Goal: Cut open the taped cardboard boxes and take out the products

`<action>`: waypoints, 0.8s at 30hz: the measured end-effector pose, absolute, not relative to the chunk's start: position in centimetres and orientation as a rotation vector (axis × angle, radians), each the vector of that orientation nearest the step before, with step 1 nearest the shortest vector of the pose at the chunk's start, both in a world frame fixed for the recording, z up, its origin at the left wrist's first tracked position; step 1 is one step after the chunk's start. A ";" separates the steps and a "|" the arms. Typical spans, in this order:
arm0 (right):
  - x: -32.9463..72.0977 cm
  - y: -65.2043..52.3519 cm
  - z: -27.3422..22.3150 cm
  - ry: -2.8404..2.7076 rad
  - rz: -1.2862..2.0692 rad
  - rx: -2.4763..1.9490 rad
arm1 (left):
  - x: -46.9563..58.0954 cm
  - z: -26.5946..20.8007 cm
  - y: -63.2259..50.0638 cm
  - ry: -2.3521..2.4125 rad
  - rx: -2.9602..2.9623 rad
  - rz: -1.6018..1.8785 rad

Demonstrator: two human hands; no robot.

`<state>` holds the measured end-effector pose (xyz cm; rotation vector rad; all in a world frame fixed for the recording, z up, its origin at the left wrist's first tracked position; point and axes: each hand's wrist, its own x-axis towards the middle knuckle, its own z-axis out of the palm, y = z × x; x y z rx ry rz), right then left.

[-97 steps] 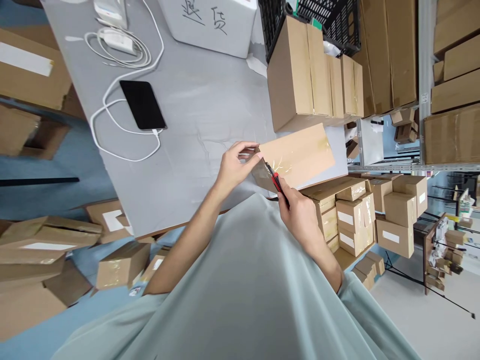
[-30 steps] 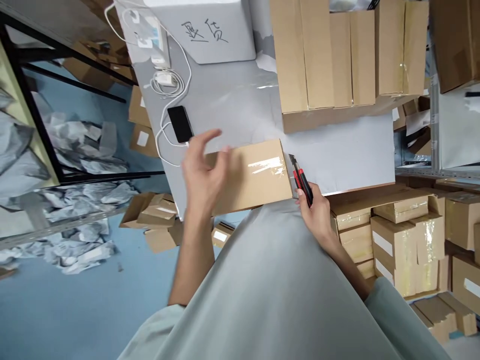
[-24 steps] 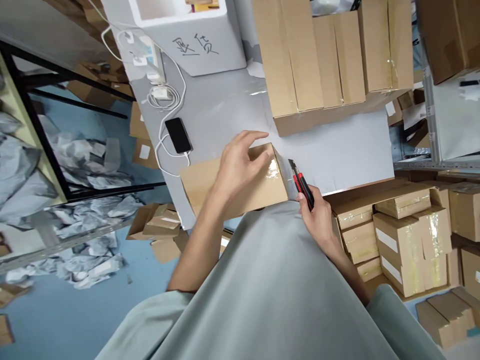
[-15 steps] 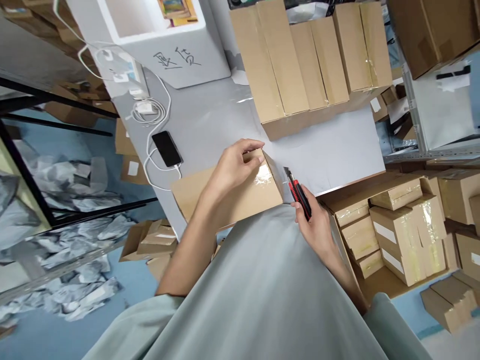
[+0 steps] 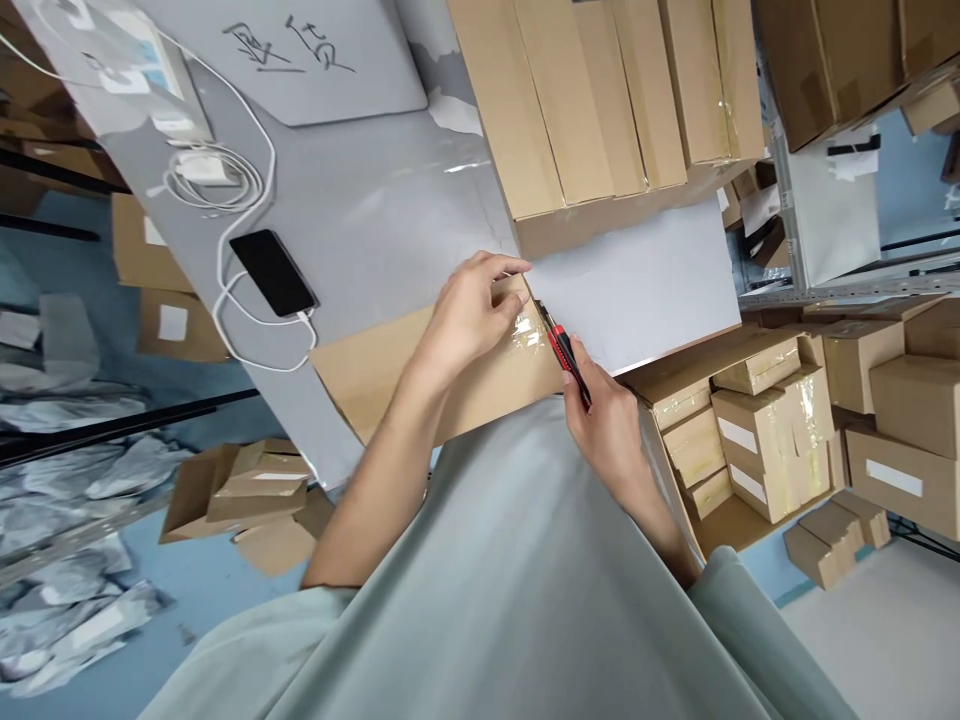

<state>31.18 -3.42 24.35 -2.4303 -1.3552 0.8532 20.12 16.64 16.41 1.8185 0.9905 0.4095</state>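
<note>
A taped cardboard box (image 5: 491, 395) lies on the grey table in front of my body. My left hand (image 5: 472, 310) is over its top, thumb and fingers curled around the far right corner and gripping it. My right hand (image 5: 607, 425) is closed around a red and black utility knife (image 5: 564, 352). The knife's tip is at the right edge of the box, near a shiny strip of tape; whether the blade touches the cardboard I cannot tell.
Several cardboard boxes (image 5: 592, 100) stand in a row at the back of the table (image 5: 360, 220). On the left lie a black phone (image 5: 274, 272) and a coiled white cable (image 5: 217, 180). A white bin (image 5: 322, 60) stands behind. A large open carton (image 5: 750, 535) holds smaller boxes at the right.
My right hand has moved the utility knife left, up to the box's right edge. My left hand keeps its hold on the box. The camera view has shifted.
</note>
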 end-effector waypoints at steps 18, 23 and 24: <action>30.7 -3.4 24.0 -1.383 0.791 -2.439 | 20.1 18.1 16.5 1.011 1.938 0.274; 30.7 -3.3 24.4 -1.394 0.818 -2.441 | 20.0 17.6 16.6 0.995 1.944 0.295; 30.7 -3.2 24.6 -1.400 0.834 -2.443 | 19.9 17.5 16.7 0.994 1.943 0.299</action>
